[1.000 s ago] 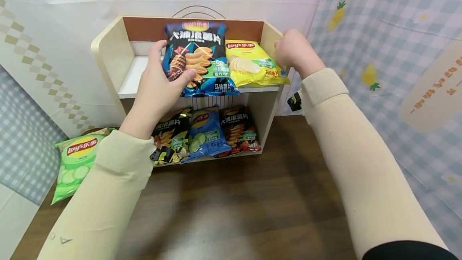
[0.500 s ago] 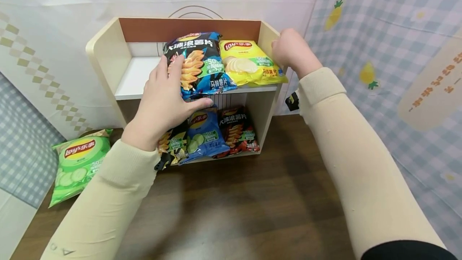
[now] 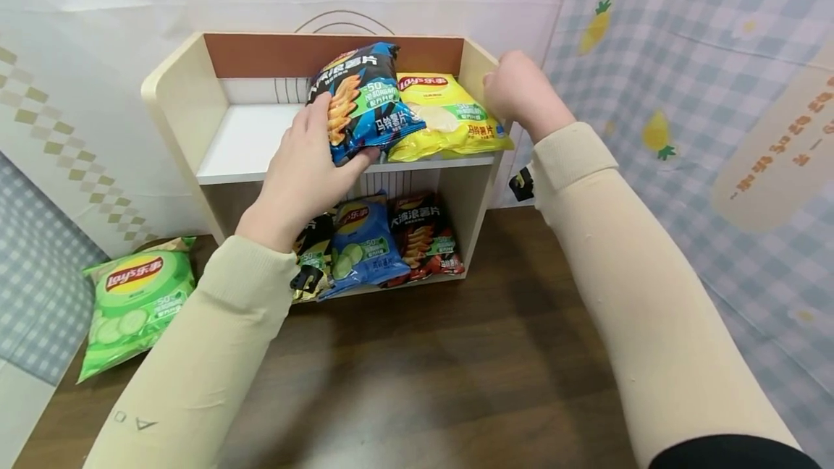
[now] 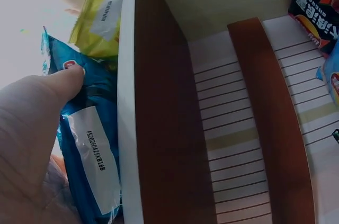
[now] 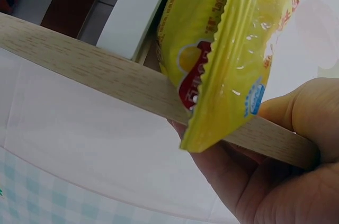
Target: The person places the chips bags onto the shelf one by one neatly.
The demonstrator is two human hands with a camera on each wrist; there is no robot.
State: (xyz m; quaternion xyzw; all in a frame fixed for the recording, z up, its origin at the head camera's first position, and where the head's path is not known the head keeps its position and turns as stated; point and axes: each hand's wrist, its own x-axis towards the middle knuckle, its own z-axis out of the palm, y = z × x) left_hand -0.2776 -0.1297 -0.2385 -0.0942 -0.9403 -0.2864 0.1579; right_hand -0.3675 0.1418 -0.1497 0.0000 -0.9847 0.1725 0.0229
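The blue chip bag (image 3: 361, 100) is gripped by the left hand (image 3: 306, 172) and is held tilted on the upper shelf (image 3: 247, 143), touching the yellow chip bag (image 3: 449, 118). The shelf's side panel (image 3: 478, 64) is clasped by the right hand (image 3: 517, 93), with curled fingers.
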